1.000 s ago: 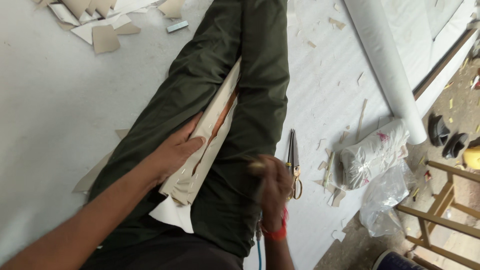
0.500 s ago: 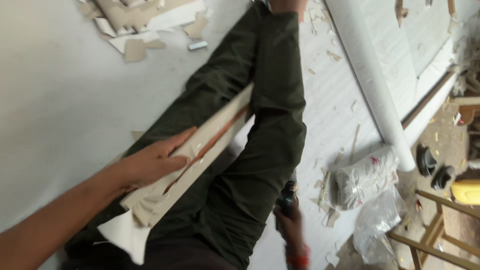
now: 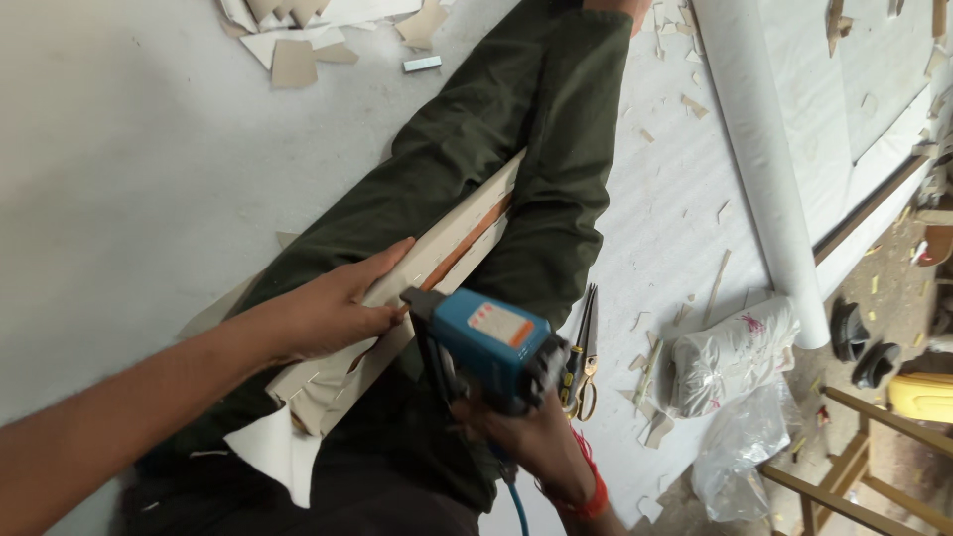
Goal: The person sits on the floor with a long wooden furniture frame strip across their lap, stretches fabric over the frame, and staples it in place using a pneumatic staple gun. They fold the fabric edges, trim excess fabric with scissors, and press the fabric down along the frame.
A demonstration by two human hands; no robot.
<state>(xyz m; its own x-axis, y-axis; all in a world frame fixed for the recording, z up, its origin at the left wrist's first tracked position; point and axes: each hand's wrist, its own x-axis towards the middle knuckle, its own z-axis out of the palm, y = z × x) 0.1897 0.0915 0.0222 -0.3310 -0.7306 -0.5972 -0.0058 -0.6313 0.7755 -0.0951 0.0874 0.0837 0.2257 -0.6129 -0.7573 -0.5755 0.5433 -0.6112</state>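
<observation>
Left hand: flat and spread, palm pressing on the long cloth-wrapped strip, clamped on nothing.
Right hand: fingers wrapped tight round the grip of the blue pneumatic stapler.
Strip: resting along the green-trousered legs, running from 7 o'clock up to 1 o'clock.
Change: stapler absent from the lap a second ago, right hand then down by the scissors at 4 o'clock; now lifted, nose set at the strip's edge just beside the left fingertips.
Meaning: probably fastening of the cloth now in hand; fingers close to the nose.
Surroundings: white roll at 2 o'clock, cardboard scraps at 11 o'clock.
</observation>
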